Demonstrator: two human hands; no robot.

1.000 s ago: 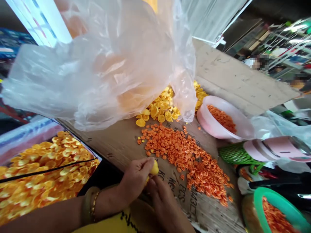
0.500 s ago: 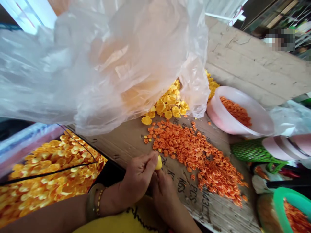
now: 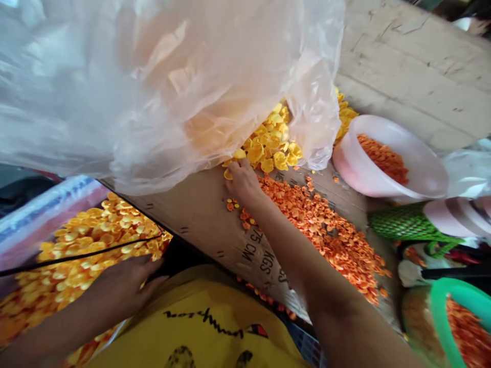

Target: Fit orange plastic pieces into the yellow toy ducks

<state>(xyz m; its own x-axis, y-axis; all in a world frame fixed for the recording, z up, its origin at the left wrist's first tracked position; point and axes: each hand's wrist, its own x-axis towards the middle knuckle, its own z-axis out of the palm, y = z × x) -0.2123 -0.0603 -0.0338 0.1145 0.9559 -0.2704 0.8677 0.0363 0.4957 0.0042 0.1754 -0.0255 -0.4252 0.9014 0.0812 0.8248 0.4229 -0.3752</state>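
My right hand (image 3: 243, 181) reaches across the cardboard to the near-left edge of the pile of yellow cup-shaped pieces (image 3: 268, 145). Its fingers point down at a yellow piece, and their tips are partly hidden, so a grip cannot be made out. Small orange pieces (image 3: 326, 230) lie spread beside my right forearm. Lower left, my left hand (image 3: 134, 281) hangs over a large heap of yellow pieces (image 3: 88, 240). Its fingers are apart, slightly blurred, with nothing visible in them.
A big translucent plastic bag (image 3: 153, 92) hangs over the cardboard (image 3: 184, 204). A pink-white bowl (image 3: 418, 158) with orange pieces stands right, near a green net-wrapped object (image 3: 399, 222) and a green-rimmed container (image 3: 441, 312). A black cord (image 3: 76, 258) crosses the heap.
My hands have parted from around a yellow piece. The right moved forward to the yellow pile; the left moved left over the heap and opened. The view has shifted slightly.
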